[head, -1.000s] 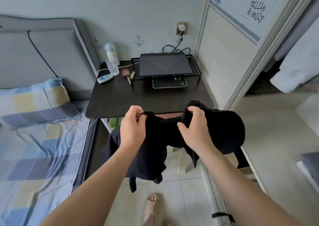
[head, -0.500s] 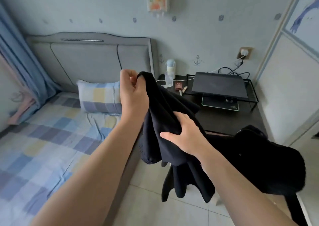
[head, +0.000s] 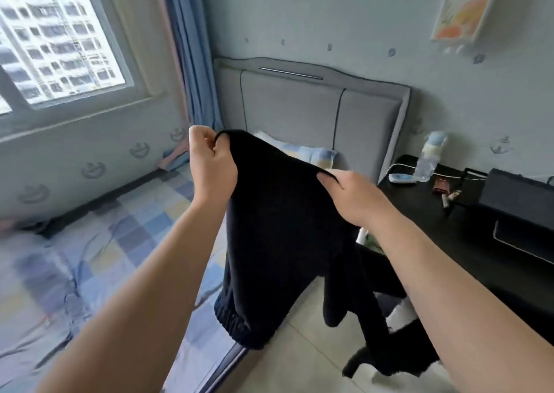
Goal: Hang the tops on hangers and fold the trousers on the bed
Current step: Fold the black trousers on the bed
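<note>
I hold up a pair of black trousers (head: 278, 227) in the air beside the bed (head: 99, 251). My left hand (head: 211, 164) pinches one end of the top edge, fingers curled round the fabric. My right hand (head: 350, 196) grips the other end of that edge, lower and to the right. The legs hang down; one elastic cuff (head: 236, 326) dangles over the bed's edge, the rest trails toward the floor at the lower right. No hangers or tops are in view.
The bed has a blue and yellow checked sheet, a matching pillow (head: 311, 154) and a grey padded headboard (head: 314, 113). A black side table (head: 425, 209) on the right carries a bottle (head: 430, 158), cables and a dark device. A window and blue curtain (head: 192, 50) are at left.
My view has swung left from the table toward the bed and window. Both hands have raised and spread the trousers' top edge; the right hand moved from the bunched fabric to the edge.
</note>
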`<state>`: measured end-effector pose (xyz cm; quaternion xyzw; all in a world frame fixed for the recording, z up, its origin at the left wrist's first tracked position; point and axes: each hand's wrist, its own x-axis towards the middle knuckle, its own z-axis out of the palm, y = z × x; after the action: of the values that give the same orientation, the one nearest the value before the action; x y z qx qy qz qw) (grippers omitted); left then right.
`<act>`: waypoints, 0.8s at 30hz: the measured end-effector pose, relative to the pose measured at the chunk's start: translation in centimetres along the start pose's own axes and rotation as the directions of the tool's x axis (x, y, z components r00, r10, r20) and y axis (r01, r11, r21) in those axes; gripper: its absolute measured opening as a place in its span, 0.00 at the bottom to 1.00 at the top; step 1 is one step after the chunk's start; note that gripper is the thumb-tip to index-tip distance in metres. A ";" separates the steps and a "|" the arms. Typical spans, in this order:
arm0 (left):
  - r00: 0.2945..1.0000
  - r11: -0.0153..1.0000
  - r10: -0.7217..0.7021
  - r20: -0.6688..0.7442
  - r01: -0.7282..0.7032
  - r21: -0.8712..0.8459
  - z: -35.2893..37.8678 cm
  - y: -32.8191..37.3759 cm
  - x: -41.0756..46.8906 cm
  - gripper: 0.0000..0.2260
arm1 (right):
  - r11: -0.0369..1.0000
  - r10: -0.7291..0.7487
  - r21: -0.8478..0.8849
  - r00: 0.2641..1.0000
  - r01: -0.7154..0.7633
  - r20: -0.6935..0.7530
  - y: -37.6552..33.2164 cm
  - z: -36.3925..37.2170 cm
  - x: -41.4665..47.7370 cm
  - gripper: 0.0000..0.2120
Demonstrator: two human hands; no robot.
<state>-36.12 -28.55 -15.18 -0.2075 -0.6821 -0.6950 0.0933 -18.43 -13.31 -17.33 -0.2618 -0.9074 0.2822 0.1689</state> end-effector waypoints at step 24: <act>0.883 0.895 -0.431 -0.189 0.445 0.036 -35.2 -24.7 7.9 0.07 | 0.684 -0.042 0.510 0.670 -0.522 0.741 -34.5 38.1 12.7 0.12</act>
<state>-59.02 -60.77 -33.79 0.0178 -0.7272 -0.6862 0.0018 -59.09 -46.53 -24.46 -0.1791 -0.6797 0.6959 -0.1472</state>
